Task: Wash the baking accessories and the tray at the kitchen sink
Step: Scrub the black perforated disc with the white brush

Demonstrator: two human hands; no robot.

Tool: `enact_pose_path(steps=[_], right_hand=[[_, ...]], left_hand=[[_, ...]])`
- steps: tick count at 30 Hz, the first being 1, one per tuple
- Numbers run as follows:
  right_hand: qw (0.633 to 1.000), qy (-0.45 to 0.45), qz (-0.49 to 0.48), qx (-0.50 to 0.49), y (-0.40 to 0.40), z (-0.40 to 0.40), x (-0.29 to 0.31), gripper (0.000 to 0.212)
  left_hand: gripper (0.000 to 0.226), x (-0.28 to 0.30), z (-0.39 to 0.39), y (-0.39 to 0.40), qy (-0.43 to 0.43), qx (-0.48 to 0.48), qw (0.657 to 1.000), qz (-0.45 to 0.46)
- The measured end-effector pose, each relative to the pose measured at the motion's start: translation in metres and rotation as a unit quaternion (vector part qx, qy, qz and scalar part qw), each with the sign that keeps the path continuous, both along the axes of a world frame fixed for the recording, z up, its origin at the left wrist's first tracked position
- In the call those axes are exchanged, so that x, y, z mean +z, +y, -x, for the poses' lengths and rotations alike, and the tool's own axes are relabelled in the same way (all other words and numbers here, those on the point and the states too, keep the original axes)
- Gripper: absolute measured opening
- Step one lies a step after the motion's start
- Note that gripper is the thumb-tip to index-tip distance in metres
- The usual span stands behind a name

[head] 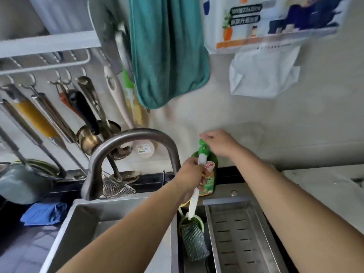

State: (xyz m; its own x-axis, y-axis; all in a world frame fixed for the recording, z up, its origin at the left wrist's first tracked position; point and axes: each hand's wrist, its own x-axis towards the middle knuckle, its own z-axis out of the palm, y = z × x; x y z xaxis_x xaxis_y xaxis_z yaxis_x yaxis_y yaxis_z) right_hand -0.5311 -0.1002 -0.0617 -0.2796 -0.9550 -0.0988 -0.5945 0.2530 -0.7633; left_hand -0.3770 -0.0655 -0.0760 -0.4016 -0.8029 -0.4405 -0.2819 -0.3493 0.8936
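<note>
Left hand (192,170) grips a white-handled brush (194,201) with its bristle head held under the spout of the green dish-soap bottle (206,172) behind the sink (86,215), while right hand (218,143) presses the pump top, fingers curled.

Dark counter (226,172) behind the steel sink (82,217), green soap bottle (209,184) upright on the ledge at the sink's back rim, blue cloth (44,213) on the counter left of the sink, grey pot (21,184) behind the cloth, pale worktop (323,186) to the right
</note>
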Motion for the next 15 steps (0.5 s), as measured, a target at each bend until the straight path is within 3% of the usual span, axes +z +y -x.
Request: enact_pose_path(steps=[4,15], right_hand=[[0.996,-0.081,0.031,-0.027,-0.003,0.003,-0.016,0.028],[0.994,-0.098,0.040,-0.042,-0.002,0.000,-0.021,0.024]], left_hand=[[0.019,-0.003,0.002,-0.004,0.027,0.025,0.999,-0.008],[0.023,-0.002,0.012,-0.004,0.081,0.068,0.994,-0.024]])
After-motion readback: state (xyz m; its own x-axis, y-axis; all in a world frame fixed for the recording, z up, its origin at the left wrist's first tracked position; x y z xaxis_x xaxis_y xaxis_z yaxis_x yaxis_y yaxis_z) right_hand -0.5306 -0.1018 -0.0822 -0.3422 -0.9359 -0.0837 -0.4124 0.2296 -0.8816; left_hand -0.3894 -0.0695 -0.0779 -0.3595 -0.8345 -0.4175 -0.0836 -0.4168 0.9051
